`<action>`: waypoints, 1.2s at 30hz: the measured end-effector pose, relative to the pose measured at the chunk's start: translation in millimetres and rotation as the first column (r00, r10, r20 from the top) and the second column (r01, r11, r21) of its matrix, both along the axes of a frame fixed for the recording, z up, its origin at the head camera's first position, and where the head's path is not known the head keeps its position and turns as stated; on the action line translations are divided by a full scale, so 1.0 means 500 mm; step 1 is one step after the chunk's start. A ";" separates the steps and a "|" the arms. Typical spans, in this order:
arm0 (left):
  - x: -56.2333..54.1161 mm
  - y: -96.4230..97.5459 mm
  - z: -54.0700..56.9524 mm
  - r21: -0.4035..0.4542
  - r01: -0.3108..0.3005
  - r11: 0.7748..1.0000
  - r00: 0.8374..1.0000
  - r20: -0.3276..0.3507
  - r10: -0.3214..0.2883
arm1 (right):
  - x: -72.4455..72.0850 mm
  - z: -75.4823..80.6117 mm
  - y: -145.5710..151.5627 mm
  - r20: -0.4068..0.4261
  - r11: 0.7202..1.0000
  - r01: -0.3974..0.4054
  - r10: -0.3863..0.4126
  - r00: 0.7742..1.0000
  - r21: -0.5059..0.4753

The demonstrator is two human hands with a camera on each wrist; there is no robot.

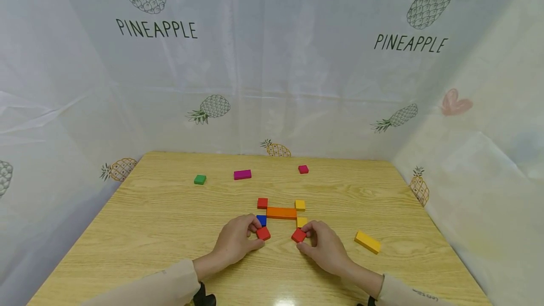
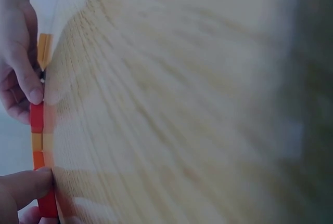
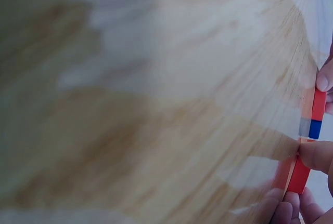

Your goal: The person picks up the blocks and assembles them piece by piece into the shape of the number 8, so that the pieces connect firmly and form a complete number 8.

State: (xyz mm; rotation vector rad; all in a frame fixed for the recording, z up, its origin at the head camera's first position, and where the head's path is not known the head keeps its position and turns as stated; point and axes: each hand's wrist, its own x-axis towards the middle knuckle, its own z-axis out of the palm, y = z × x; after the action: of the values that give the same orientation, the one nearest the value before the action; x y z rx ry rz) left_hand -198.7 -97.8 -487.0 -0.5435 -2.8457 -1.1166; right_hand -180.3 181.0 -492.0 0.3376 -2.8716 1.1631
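My left hand (image 1: 236, 239) pinches a red square block (image 1: 263, 233) between thumb and fingers, just below a blue block (image 1: 261, 220). Opposite it, a second red block (image 1: 299, 235) is pinched by my right hand (image 1: 326, 249), under a yellow block (image 1: 301, 222). An orange bar (image 1: 281, 213) lies flat between these two columns. Its upper corners meet another red block (image 1: 262, 203) on the left and another yellow block (image 1: 300, 205) on the right. In the right wrist view, the right thumb and fingers hold a red block (image 3: 299, 174) at the tabletop.
A long yellow block (image 1: 367, 242) lies right of my right hand. Toward the back of the wooden table (image 1: 148, 211) are a green block (image 1: 200, 179), a purple bar (image 1: 242, 174) and a pinkish-red block (image 1: 303, 169). A pineapple-print cloth (image 1: 272, 60) hangs behind and alongside.
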 end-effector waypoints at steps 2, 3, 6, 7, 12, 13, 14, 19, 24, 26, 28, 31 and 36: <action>-0.001 0.000 0.000 0.001 -0.002 1.000 1.000 0.003 0.002 | 0.000 0.000 0.000 0.001 1.000 -0.001 0.001 1.000 -0.001; -0.001 0.000 -0.001 0.002 -0.004 1.000 1.000 0.004 0.004 | 0.000 0.000 0.000 0.001 1.000 -0.001 0.001 1.000 -0.002; -0.002 0.001 -0.001 0.004 -0.003 1.000 1.000 0.001 0.003 | 0.000 0.001 0.001 0.001 1.000 0.001 -0.001 1.000 -0.004; -0.002 0.001 -0.001 0.005 -0.003 1.000 1.000 0.000 0.003 | 0.000 0.001 0.001 0.001 1.000 0.002 -0.002 1.000 -0.005; -0.003 0.001 -0.003 0.013 0.001 1.000 1.000 -0.002 -0.001 | 0.000 0.001 0.001 0.004 1.000 0.007 -0.007 1.000 -0.008; -0.003 0.001 -0.003 0.014 0.000 1.000 1.000 -0.001 0.000 | 0.000 0.001 0.001 0.004 1.000 0.007 -0.007 1.000 -0.008; -0.003 0.001 -0.004 0.016 0.001 1.000 1.000 -0.001 -0.001 | -0.001 0.000 0.001 0.004 1.000 0.007 -0.007 1.000 -0.007; -0.003 0.001 -0.004 0.016 0.001 1.000 1.000 -0.004 -0.001 | -0.001 0.000 0.001 0.000 1.000 0.005 -0.005 1.000 -0.006; -0.004 0.001 -0.005 0.010 -0.003 1.000 1.000 -0.008 0.003 | 0.000 0.003 0.001 -0.001 1.000 0.004 -0.004 1.000 -0.014; -0.005 0.001 -0.005 0.007 -0.006 1.000 1.000 -0.010 0.007 | 0.000 0.003 0.001 0.000 1.000 0.005 -0.005 1.000 -0.014; -0.006 0.001 -0.005 0.004 -0.007 1.000 1.000 -0.010 0.007 | -0.001 0.003 0.001 0.000 1.000 0.005 -0.005 1.000 -0.013; -0.005 0.001 -0.004 0.004 -0.005 1.000 1.000 -0.007 0.005 | -0.001 0.003 0.000 0.000 1.000 0.004 -0.004 1.000 -0.012; -0.002 0.001 -0.003 0.010 0.001 1.000 1.000 -0.011 -0.001 | -0.001 0.003 -0.001 0.003 1.000 0.004 -0.004 1.000 -0.016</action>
State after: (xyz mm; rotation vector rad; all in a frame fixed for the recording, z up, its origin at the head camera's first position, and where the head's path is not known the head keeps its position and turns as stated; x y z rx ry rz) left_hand -199.6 -97.2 -488.2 -0.5483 -2.8297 -1.1236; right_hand -181.0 180.7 -490.4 0.3300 -2.8625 1.1865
